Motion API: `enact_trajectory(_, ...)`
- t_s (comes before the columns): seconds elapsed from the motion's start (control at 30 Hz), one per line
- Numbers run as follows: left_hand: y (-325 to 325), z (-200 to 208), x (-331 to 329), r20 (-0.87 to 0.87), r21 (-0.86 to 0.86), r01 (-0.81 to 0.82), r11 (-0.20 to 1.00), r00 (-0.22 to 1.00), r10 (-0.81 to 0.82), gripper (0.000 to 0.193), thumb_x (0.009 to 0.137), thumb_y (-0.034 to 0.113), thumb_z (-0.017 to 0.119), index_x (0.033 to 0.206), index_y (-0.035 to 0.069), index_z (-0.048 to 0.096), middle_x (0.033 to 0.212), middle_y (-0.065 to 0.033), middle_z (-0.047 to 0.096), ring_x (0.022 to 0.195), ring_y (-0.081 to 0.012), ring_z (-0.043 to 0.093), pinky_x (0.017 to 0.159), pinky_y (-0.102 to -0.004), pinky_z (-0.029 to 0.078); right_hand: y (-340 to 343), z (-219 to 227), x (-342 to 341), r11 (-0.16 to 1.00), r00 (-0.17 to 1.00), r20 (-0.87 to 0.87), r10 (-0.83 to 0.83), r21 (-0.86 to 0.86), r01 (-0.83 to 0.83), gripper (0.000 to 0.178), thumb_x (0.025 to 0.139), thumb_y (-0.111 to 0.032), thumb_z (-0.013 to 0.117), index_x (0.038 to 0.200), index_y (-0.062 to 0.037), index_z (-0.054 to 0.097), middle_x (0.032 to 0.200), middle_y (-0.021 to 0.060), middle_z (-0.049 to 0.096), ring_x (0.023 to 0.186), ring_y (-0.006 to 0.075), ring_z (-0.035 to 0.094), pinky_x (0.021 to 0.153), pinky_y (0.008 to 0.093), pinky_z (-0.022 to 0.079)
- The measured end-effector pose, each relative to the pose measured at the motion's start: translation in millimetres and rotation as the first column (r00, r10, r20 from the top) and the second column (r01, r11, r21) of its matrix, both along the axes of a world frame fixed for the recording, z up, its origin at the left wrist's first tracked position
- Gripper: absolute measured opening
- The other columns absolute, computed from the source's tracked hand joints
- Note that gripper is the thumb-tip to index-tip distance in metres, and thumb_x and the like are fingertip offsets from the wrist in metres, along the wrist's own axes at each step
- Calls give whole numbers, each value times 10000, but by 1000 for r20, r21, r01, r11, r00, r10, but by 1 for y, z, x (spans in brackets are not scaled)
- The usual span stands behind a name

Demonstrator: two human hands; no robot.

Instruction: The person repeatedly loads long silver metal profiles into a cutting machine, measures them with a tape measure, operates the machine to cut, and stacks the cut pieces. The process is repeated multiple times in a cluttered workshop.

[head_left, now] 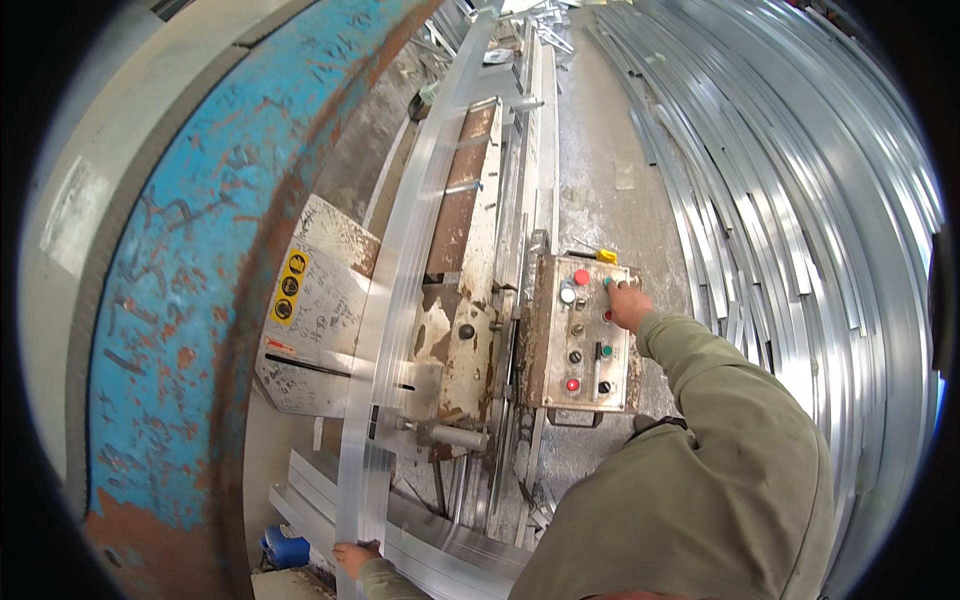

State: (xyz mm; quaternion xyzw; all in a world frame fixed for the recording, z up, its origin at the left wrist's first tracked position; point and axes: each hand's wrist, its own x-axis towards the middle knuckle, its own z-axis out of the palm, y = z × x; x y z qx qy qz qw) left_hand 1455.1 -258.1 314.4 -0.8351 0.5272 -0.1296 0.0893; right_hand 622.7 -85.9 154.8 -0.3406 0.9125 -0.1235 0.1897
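Note:
My left hand (355, 558) is closed on the near end of a long silvery aluminium profile (385, 340) at the lower left. The profile runs away from me across the metal bed of a worn cutting machine (465, 375). Over at the control box (545, 360), my right hand (628, 305) reaches a finger to the green button (609, 283) near the upper right corner. That hand holds nothing, and its fingers are partly apart. A red button (582, 277), a white button (568, 296) and several other knobs sit on the same panel.
A large scratched blue machine guard (190, 270) curves along the left. Many long aluminium profiles (790, 200) lie stacked at the right. More profiles (430, 550) lie below the machine, near a blue container (285, 547). A slotted metal plate (320, 310) bears a yellow warning label.

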Motion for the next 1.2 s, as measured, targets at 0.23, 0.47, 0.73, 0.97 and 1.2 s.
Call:
enact_trajectory(0.23,-7,-1,-15,39,-43,16,999,999,-14,1278,599,455,1086,1565,-35,408,1590,-222,537,1427,-369,599,1108,-440,597,8,17,-15,995,994,54,96,34,-98,532,1047,-243,692,1511,-32,538,1467,272,630,1280,458,705,1038,536,599)
enact_trajectory(0.47,-4,-1,-40,-68,-56,69,996,995,-72,1201,587,443,1089,1487,-40,457,1460,-205,595,1339,-380,645,1078,-455,606,11,6,-23,987,987,40,157,22,-158,570,1028,-237,712,1509,6,524,1447,311,624,1262,483,706,1043,531,597)
enact_trajectory(0.73,-10,-20,-38,8,-169,57,984,998,-56,1219,576,451,1092,1512,-18,469,1525,-209,579,1384,-376,621,1111,-447,592,7,2,-26,986,986,32,162,40,-163,589,991,-278,770,1455,15,555,1432,300,636,1262,474,708,1044,535,598)
enact_trajectory(0.97,-16,-40,12,67,-306,28,951,998,-7,1248,564,456,1095,1548,5,474,1604,-211,548,1441,-368,590,1144,-440,579,-2,-4,-22,978,980,-5,200,64,-200,586,975,-288,788,1429,20,581,1420,291,646,1262,467,710,1039,516,606)
enact_trajectory(1.2,-10,-8,-16,20,-88,-21,996,1000,23,1284,652,399,1078,1666,36,378,1703,-187,480,1559,-326,494,1193,-444,563,-1,-3,-29,975,981,6,194,104,-194,660,975,-295,791,1497,24,543,1449,296,629,1280,462,702,1044,506,606)
